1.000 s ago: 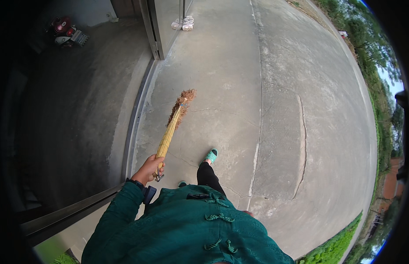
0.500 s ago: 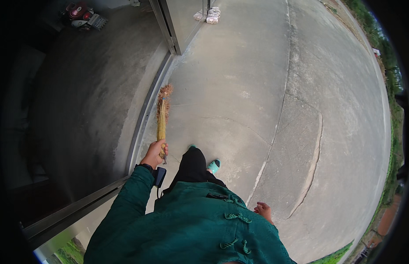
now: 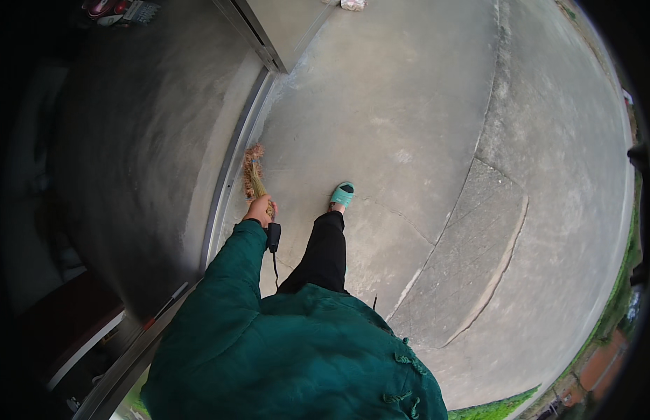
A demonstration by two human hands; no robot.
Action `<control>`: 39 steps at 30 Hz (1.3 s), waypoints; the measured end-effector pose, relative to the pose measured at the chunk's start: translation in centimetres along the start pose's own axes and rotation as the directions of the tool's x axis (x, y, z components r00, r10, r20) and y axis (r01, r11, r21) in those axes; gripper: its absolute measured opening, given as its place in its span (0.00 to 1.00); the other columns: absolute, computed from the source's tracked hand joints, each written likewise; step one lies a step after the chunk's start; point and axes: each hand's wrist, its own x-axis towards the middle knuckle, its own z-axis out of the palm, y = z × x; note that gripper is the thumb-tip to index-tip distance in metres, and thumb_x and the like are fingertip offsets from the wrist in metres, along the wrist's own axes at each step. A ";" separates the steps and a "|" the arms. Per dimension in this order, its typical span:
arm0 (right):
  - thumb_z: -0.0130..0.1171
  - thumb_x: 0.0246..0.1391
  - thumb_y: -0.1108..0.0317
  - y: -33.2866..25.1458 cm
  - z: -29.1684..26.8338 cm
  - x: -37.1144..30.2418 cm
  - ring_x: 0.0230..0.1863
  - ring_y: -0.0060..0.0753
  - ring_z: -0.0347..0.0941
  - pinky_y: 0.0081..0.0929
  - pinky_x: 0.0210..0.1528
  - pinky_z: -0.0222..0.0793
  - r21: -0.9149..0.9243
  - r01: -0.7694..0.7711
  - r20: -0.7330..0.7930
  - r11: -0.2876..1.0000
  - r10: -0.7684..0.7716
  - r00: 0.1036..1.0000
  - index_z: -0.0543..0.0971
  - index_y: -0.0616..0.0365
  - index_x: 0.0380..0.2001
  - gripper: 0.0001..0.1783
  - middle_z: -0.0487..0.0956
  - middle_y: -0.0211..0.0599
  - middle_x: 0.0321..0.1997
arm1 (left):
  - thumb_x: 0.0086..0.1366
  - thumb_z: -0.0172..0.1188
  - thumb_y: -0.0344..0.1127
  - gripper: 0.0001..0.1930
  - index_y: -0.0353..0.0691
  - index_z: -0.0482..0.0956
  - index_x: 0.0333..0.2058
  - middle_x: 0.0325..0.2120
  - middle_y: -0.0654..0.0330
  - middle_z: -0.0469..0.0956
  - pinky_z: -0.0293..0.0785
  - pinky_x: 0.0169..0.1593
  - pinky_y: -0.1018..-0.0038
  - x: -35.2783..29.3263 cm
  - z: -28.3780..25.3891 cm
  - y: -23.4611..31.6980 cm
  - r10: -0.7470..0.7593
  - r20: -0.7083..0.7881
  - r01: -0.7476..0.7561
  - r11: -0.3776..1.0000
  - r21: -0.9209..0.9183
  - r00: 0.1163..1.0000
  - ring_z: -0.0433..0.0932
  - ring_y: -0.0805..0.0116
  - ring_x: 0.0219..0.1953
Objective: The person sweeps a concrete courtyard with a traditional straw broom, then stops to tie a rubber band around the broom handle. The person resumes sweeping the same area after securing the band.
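My left hand (image 3: 258, 211) is closed round the bound yellow handle of a short straw hand broom (image 3: 254, 175). The broom's ragged reddish-brown bristles point away from me, beside the metal door track. A small black device (image 3: 274, 237) with a cord is at my left wrist, below the hand. My right hand is out of sight. One foot in a green slipper (image 3: 342, 195) is set forward on the concrete, to the right of the broom.
A metal door track (image 3: 235, 164) runs along my left, with a door panel (image 3: 286, 28) at its far end. Past it lies a dark indoor floor (image 3: 150, 161) with several objects (image 3: 122, 10) at the far left. Cracked concrete (image 3: 409, 105) stretches to the right.
My left hand and the broom have moved nearer the track, and the hand is farther forward. One foot has stepped ahead. The right hand has gone out of view. The view has shifted.
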 end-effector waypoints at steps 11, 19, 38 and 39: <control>0.54 0.56 0.71 -9.3 5.5 -9.1 0.29 0.26 0.77 0.24 0.31 0.74 0.140 -0.095 -0.128 0.986 0.114 0.985 0.77 0.69 0.44 0.15 0.81 0.41 0.28 | 0.65 0.54 0.38 0.12 0.41 0.65 0.44 0.27 0.62 0.69 0.66 0.17 0.78 -18.4 44.8 -12.6 -0.604 0.717 -0.398 0.597 0.696 0.348 0.66 0.80 0.18; 0.55 0.55 0.70 -16.6 8.0 -9.3 0.30 0.29 0.78 0.25 0.33 0.74 0.297 -0.062 -0.114 0.953 0.100 0.988 0.76 0.69 0.46 0.17 0.82 0.43 0.29 | 0.65 0.52 0.38 0.17 0.43 0.64 0.50 0.28 0.63 0.67 0.65 0.17 0.79 -32.3 48.0 -14.3 -0.616 0.758 -0.635 0.501 0.588 0.216 0.66 0.79 0.17; 0.55 0.53 0.70 -37.3 2.9 21.4 0.29 0.34 0.79 0.28 0.32 0.75 0.029 0.284 0.022 0.959 -0.284 0.959 0.77 0.66 0.45 0.17 0.82 0.45 0.29 | 0.68 0.50 0.38 0.12 0.44 0.64 0.47 0.30 0.63 0.68 0.62 0.18 0.84 -25.2 45.0 6.6 -0.447 0.634 -0.341 0.574 0.744 0.631 0.62 0.82 0.18; 0.55 0.53 0.70 -38.7 2.0 22.9 0.29 0.34 0.79 0.28 0.32 0.75 -0.016 0.331 0.026 0.943 -0.331 0.943 0.77 0.66 0.45 0.17 0.82 0.45 0.29 | 0.68 0.50 0.38 0.12 0.44 0.64 0.47 0.30 0.63 0.68 0.62 0.18 0.84 -25.8 45.1 6.8 -0.406 0.646 -0.335 0.610 0.718 0.646 0.62 0.82 0.19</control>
